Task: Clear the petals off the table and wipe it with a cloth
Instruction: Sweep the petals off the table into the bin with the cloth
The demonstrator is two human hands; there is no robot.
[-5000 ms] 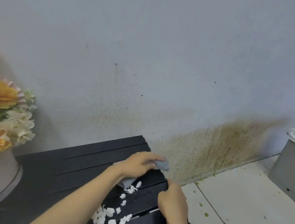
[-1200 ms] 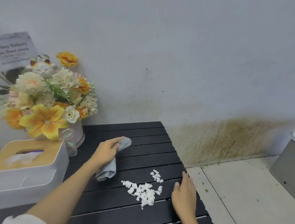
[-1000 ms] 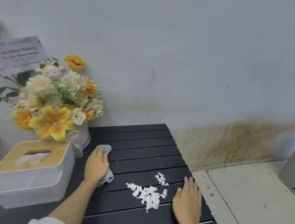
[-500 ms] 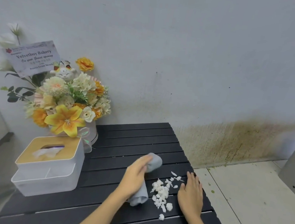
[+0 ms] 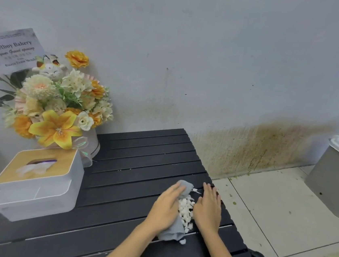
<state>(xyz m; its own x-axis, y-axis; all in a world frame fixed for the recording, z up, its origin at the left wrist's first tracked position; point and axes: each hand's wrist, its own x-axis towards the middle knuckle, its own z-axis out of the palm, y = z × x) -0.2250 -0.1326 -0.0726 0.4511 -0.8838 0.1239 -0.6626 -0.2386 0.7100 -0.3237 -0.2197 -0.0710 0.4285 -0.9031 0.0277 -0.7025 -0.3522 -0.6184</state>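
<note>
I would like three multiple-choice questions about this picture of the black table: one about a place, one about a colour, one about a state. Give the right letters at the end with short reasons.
1. Where does the pile of white petals lie?
A. Between the two hands
B. On top of the tissue box
C. On the floor tiles

2. What colour is the cloth?
A. Red
B. Grey
C. Green

3. How is the right hand held?
A. In a fist in the air
B. Pinching the flowers
C. Flat on the table, fingers straight

Answers:
1. A: the petals sit on the slats between the left hand and the right hand.
2. B: the cloth showing under the left hand is pale grey.
3. C: its palm is down at the table's right edge, beside the petals.
</note>
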